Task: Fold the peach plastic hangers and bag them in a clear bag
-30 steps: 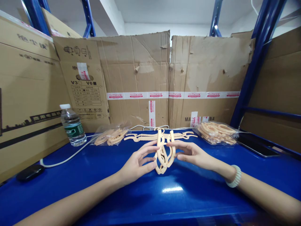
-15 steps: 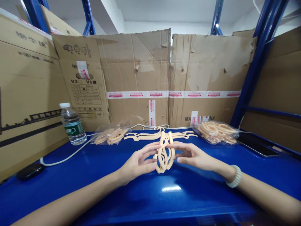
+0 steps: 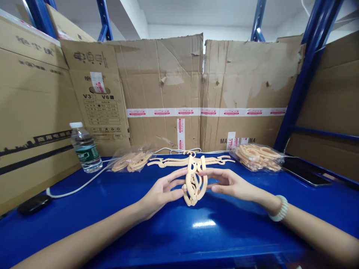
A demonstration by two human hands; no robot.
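Between my two hands is a beige folding clothes hanger [image 3: 203, 186], its arms folded down and curved, held above the blue tabletop. My left hand [image 3: 164, 191] grips its left side with the thumb low and the fingers higher up. From the right, my right hand [image 3: 231, 183] pinches the other side, index finger near the upper part and thumb below. Just behind it another beige hanger [image 3: 175, 162] lies spread out on the table, its hook pointing away; the held one hides part of its middle.
A plastic bag of beige hangers [image 3: 131, 160] lies at the back left, another bag of hangers [image 3: 256, 157] at the back right. A water bottle [image 3: 86, 151], white cable [image 3: 75, 192] and black device [image 3: 35, 204] are on the left. A phone [image 3: 307, 173] lies right; cardboard [image 3: 165, 86] stands behind.
The held hanger has turned slightly and shifted a little left; the gap between its two upper tips looks a bit wider. Both hands keep their hold and have barely moved.
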